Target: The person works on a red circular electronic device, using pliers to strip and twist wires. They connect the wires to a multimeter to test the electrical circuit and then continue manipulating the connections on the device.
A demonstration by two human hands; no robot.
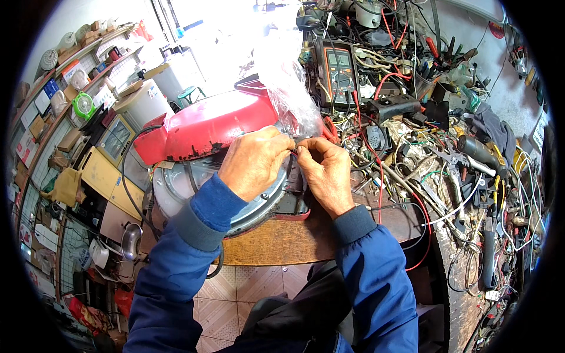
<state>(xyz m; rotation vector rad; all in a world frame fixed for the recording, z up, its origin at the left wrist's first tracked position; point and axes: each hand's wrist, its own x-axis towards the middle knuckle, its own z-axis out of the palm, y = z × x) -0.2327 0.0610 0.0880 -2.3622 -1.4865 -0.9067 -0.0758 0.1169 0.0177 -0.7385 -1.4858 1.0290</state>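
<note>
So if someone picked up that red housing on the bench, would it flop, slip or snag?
The red housing would probably hold its shape, since its curved wall looks rigid. Its glossy top suggests it could be a bit slippery. The black cord looping past its left end might snag.

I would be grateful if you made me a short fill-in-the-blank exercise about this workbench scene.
1. The large curved housing beside the left hand is coloured ____.
2. The cuffed sleeves on both forearms are ____.
3. The handheld instrument with a display and dial, beyond the right hand, is a ____.
4. Below the wooden bench, the floor is laid with patterned ____.

Missing words: red; blue; multimeter; tiles.
</note>
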